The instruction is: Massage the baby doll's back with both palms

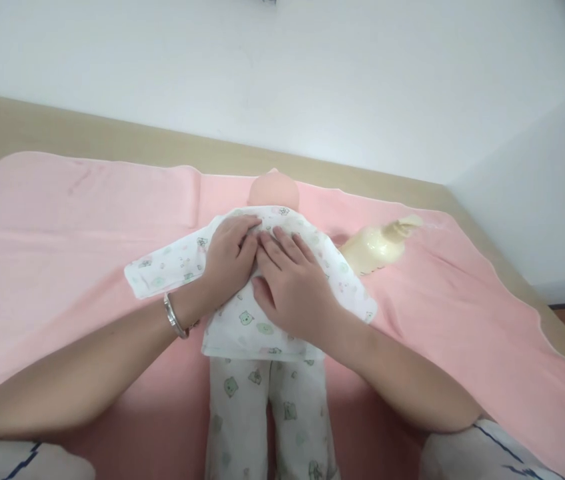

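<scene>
Patterned white top [247,333] lies spread at the middle of a pink blanket [87,220], its chest largely covered by two bare hands, so the print and any fastening beneath them cannot be made out. The left hand [232,253] and right hand [297,287] rest on the cloth side by side, their fingertips close together. The grip of each is loose and opened out, fingers extended rather than curled round anything; whether a fold of cloth is caught under the palms is hidden.

Beyond the collar shows only the rounded part of a smooth pink form [274,190]; the rest is hidden. On the near side, the top's hem overlaps the matching trousers [239,420], whose lower legs run out of view. The top's left sleeve reaches out flat over the blanket, while the right one slopes down beside the right wrist.

Just beyond that right sleeve, a glossy pale-yellow object [369,247] is partly covered; what it is remains unclear. A silvery bracelet [175,317] circles the left wrist. The forearms screen parts of the blanket, and the wearer's printed sleeves [477,457] are cut off at the near corners. A tan desk [62,123] shows along the blanket's far edge, against a pale wall [162,67].
</scene>
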{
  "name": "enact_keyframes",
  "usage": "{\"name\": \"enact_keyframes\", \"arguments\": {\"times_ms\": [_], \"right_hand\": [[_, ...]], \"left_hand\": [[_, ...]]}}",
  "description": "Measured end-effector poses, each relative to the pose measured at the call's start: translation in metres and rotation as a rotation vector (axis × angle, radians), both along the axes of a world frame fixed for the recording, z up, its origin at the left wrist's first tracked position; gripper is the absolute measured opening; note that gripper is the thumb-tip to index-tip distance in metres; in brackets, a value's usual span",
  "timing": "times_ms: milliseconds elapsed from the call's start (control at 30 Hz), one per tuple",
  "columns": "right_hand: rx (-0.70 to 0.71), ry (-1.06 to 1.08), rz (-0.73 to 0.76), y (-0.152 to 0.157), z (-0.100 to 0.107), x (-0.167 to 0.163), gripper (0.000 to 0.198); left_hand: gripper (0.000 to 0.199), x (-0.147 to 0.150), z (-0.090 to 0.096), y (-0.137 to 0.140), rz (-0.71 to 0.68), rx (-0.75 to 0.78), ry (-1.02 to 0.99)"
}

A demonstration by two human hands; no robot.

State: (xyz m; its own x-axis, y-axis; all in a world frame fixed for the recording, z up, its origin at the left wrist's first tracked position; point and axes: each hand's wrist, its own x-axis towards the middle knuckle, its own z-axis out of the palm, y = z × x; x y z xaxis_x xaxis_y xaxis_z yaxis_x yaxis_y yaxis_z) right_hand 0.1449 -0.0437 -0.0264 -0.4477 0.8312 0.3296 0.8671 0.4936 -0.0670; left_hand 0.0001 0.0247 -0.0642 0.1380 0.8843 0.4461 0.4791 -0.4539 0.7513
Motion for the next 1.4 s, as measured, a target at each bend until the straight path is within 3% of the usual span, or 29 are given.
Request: {"name": "enact_keyframes", "arguments": {"times_ms": [367, 500, 700, 800, 933, 1100, 1400], "right_hand": [[-0.267, 0.11, -0.18, 0.042, 0.002, 0.022, 0.061], [-0.19, 0.036, -0.247, 0.031, 0.004, 0.015, 0.061], [-0.002, -0.142, -0.264, -0.013, 0.004, -0.008, 0.057], [-0.004, -0.118, -0.233, -0.018, 0.003, -0.01, 0.055], [-0.139, 0.044, -0.172, 0.005, 0.0, 0.001, 0.059], [-0.253, 0.224, -0.229, 0.036, -0.005, 0.018, 0.069], [-0.288, 0.155, -0.407, 0.045, -0.004, 0.021, 0.07]], "left_hand": [[0.032, 0.001, 0.004, -0.001, -0.006, -0.007, 0.046], [0.033, 0.001, 0.004, -0.001, -0.006, -0.006, 0.053], [0.037, 0.001, 0.003, -0.001, 0.006, -0.007, 0.06], [0.041, 0.002, 0.003, 0.001, 0.026, -0.015, 0.107], [0.049, 0.002, 0.003, 0.003, 0.035, -0.036, 0.258], [0.06, 0.003, 0.007, 0.004, 0.046, -0.083, 0.407], [0.055, 0.008, 0.027, -0.025, -0.05, -0.022, 0.56]]}}
